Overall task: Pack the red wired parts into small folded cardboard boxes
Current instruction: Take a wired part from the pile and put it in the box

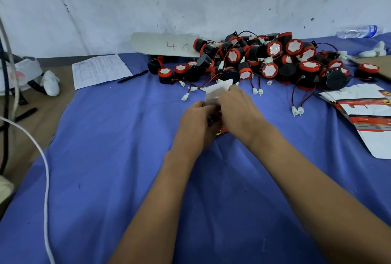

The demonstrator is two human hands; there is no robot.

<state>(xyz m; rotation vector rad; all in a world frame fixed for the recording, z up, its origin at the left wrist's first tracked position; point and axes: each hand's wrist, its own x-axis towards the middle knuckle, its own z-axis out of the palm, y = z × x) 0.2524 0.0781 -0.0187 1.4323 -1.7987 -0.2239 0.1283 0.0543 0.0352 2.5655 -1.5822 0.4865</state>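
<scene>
Right hand pinches white flap of box; left hand curled round box body, centre of blue cloth. Something dark between palms, likely part going in; not certain. Step, judged: loading or closing one box. Next: tuck flap, set box aside, take part from pile just beyond. Flat boxes right. Board far, marked "46". Box print unreadable.

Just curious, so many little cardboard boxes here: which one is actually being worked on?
The small box held between the left hand and right hand, white flap raised. The other box blanks lie flat, stacked at the right.
</scene>
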